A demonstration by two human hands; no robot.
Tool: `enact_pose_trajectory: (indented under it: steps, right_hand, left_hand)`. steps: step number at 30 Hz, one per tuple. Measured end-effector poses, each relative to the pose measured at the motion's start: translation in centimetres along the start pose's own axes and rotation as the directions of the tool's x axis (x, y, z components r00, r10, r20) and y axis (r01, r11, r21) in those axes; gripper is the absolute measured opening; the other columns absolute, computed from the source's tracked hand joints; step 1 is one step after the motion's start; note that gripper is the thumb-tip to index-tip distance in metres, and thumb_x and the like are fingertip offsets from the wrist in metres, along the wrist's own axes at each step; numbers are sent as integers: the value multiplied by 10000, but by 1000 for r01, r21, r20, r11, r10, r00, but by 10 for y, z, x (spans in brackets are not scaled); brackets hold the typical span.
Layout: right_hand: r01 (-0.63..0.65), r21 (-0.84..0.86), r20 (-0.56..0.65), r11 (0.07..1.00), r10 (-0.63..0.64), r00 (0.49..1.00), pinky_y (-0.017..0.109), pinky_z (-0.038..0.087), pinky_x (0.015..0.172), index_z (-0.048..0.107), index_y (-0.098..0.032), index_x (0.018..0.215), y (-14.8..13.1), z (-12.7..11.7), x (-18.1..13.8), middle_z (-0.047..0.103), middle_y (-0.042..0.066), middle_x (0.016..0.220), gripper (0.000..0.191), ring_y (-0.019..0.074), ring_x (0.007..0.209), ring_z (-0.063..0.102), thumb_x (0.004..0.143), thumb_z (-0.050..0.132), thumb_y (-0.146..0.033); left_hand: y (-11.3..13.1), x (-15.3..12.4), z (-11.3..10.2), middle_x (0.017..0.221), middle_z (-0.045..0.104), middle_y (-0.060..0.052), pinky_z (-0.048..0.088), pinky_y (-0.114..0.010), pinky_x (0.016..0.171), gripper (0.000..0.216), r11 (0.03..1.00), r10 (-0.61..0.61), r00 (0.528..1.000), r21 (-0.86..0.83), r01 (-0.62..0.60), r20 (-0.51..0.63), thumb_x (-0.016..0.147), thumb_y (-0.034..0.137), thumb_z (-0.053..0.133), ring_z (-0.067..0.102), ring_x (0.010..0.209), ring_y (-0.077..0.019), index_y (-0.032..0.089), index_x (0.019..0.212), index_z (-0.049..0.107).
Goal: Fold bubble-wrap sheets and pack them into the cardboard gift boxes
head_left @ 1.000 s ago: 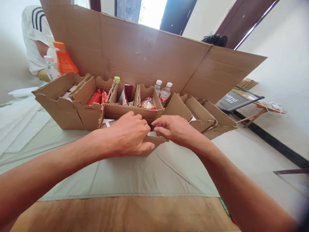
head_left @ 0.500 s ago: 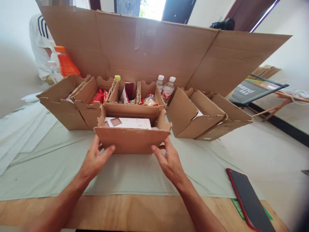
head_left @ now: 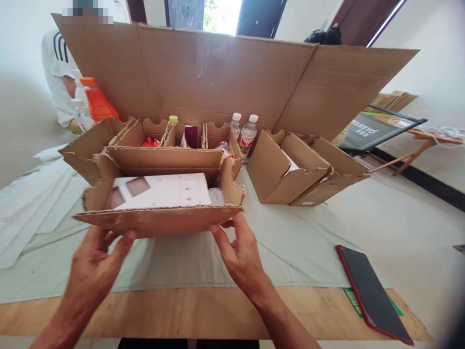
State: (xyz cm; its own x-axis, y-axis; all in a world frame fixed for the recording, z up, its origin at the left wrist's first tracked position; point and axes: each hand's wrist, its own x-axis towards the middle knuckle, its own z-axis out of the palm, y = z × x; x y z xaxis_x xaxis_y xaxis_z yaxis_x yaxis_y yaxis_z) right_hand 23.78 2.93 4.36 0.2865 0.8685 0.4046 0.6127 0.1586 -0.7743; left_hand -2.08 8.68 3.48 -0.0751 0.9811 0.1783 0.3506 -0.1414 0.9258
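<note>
An open cardboard box point(head_left: 170, 223) is held up in front of me, tipped so that its inside shows. My left hand point(head_left: 96, 261) grips its lower left corner, thumb on the front wall. At the lower right corner my right hand point(head_left: 238, 247) grips it likewise; the fingers of both hands are partly hidden under the box. A white carton point(head_left: 167, 189) with brown squares lies inside. Beside it is a clear plastic item point(head_left: 216, 197) that I cannot make out. Directly behind stand several cardboard boxes holding red packets point(head_left: 150, 141) and a dark red item point(head_left: 191, 137).
Cardboard bins point(head_left: 290, 169) stand to the right, with clear bottles point(head_left: 248, 131) beside them. A tall cardboard sheet point(head_left: 225, 72) rises behind. An orange bottle point(head_left: 96, 99) is at the left, near a person in white point(head_left: 60, 72). A red-edged phone point(head_left: 374, 293) lies front right.
Both hands have brought the box closer to me and to the left. It is higher and tilted now, so more of the white carton shows.
</note>
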Motion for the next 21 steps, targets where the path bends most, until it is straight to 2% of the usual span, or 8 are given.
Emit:
enact_pose_trajectory:
  steps: [3,5,9,12,14,16,19,21]
  right_hand:
    - [-62,-100,-148,993,47,988,383,563,670,633,-248,994,25,-33,-16,685,53,880,156,246,795,660,933,605,-388]
    - [-133,-170,-249,977,88,965,392,554,687,633,-244,927,50,-62,-44,694,51,854,177,252,790,672,907,652,-419]
    - [-279,-143,-374,950,209,904,410,564,717,650,-235,1048,92,-108,-87,721,77,937,329,278,832,696,846,717,-485]
    - [-325,-75,-374,943,276,885,438,579,812,624,-243,1194,113,-130,-87,708,101,1115,512,290,919,698,792,763,-528]
    - [-298,-23,-327,954,275,904,478,559,931,590,-254,1280,128,-144,-76,675,126,1250,661,323,1069,678,736,800,-564]
    - [-283,25,-219,959,281,934,514,536,992,603,-248,1285,144,-157,-62,691,147,1242,762,365,1162,652,661,833,-617]
    - [-322,46,-20,946,323,946,557,559,936,700,-228,1126,167,-174,-43,761,150,1018,775,409,1048,698,541,846,-714]
    - [-339,27,19,940,339,941,578,576,872,730,-232,986,178,-178,-36,772,133,903,744,412,922,720,459,856,-743]
  left_hand:
    - [8,-4,46,1320,703,-79,598,-485,994,591,995,79,979,-78,-65,186,912,508,649,684,1187,-334,270,1440,534]
    - [11,-12,81,1407,652,-115,558,-483,1048,594,989,128,941,-118,-95,312,940,439,612,631,1278,-333,244,1488,492]
    - [23,-13,142,1585,485,-116,484,-481,1130,642,965,234,836,-222,-138,496,927,304,578,485,1436,-319,248,1546,415]
    - [28,-7,172,1598,463,-117,465,-497,1139,650,955,248,769,-282,-92,590,923,291,576,485,1429,-307,253,1546,395]
    - [23,-12,182,1602,441,-129,457,-510,1141,651,957,197,788,-288,-27,584,937,315,571,472,1434,-309,253,1552,364]
    - [14,-25,184,1603,403,-139,462,-520,1131,657,960,111,844,-275,45,525,951,348,564,443,1449,-315,264,1557,324]
    - [-1,-50,181,1569,375,-132,479,-525,1121,659,956,33,894,-274,102,447,940,376,576,424,1452,-320,297,1539,312]
    - [-4,-60,181,1525,395,-126,482,-527,1122,662,956,28,905,-277,100,424,919,358,591,427,1443,-323,305,1521,323]
